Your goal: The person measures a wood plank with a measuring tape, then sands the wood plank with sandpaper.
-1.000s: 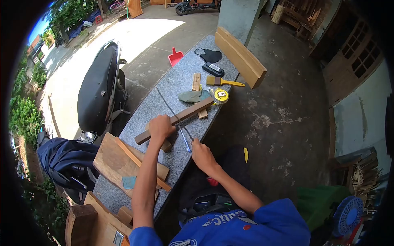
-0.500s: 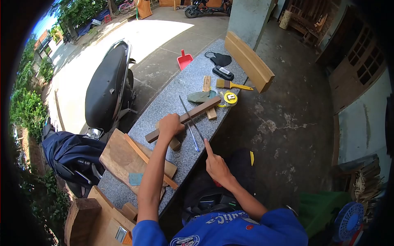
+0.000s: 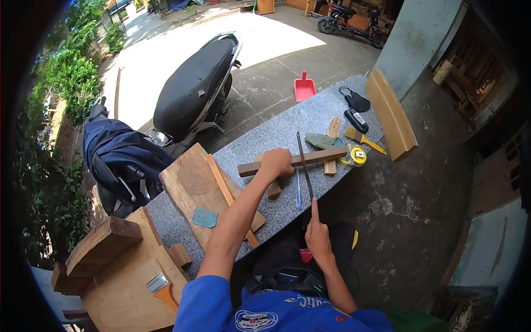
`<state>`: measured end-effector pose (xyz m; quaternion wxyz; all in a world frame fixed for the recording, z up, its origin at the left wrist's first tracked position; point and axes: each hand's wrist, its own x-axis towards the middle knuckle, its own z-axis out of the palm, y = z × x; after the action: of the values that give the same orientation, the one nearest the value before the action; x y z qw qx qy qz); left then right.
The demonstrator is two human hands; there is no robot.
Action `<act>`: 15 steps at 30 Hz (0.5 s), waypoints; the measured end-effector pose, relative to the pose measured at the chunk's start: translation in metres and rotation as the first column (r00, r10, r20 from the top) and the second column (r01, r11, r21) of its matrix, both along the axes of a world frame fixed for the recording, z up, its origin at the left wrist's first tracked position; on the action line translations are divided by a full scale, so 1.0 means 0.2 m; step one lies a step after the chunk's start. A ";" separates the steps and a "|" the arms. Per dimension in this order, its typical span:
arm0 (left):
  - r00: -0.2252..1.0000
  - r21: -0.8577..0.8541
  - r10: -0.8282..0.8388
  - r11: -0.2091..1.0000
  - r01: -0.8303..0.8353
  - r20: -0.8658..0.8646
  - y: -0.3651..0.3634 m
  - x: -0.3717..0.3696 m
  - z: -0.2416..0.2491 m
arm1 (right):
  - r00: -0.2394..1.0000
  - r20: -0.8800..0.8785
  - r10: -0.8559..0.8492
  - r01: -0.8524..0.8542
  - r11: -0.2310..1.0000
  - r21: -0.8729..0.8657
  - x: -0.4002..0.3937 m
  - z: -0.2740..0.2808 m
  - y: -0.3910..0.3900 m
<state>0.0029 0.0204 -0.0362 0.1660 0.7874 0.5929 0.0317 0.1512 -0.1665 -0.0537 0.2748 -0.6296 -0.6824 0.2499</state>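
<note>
My left hand (image 3: 276, 162) is closed around a dark brown wooden bar (image 3: 318, 157), pressing it down across two small wood blocks on the granite bench. In my right hand (image 3: 318, 240) is the near end of a long thin dark file (image 3: 305, 164), my index finger stretched along it. The file crosses over the bar, just right of my left hand. A blue pen (image 3: 299, 195) lies beneath, between the two support blocks (image 3: 273, 190). By the bar's far end are a grey-green flat piece (image 3: 322, 142) and a yellow tape measure (image 3: 358, 156).
A yellow-handled paintbrush (image 3: 366, 140), a black case (image 3: 355, 120) and a black mask (image 3: 357, 100) lie farther back on the granite bench (image 3: 265, 128). Wide boards (image 3: 191, 182) and sandpaper (image 3: 204, 217) are at left. A motorbike (image 3: 193, 83) stands beyond the bench.
My view has turned, so the bench and its things sit farther right and rotated in the frame. Both hands keep their holds, and the file still lies across the bar.
</note>
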 end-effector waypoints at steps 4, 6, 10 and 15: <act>0.999 0.041 -0.033 0.999 0.032 0.018 -0.02 -0.01 -0.01 | 0.997 0.068 0.045 -0.048 0.998 0.033 -0.02 0.02 0.16; 0.999 0.019 0.001 1.000 -0.001 -0.032 -0.03 -0.01 0.00 | 0.991 0.124 0.049 -0.059 0.995 0.076 -0.04 0.02 0.31; 1.000 -0.018 0.021 1.000 -0.022 -0.010 -0.04 0.01 0.01 | 0.991 0.132 0.010 -0.020 0.997 0.075 -0.11 -0.02 0.42; 0.999 0.013 0.018 1.000 -0.017 -0.046 -0.02 0.02 0.01 | 0.994 0.108 0.029 -0.025 0.999 -0.043 -0.07 -0.02 0.08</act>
<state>0.0072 0.0166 -0.0351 0.1468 0.7838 0.6032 0.0186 0.1374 -0.1498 -0.0568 0.2208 -0.6385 -0.6995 0.2329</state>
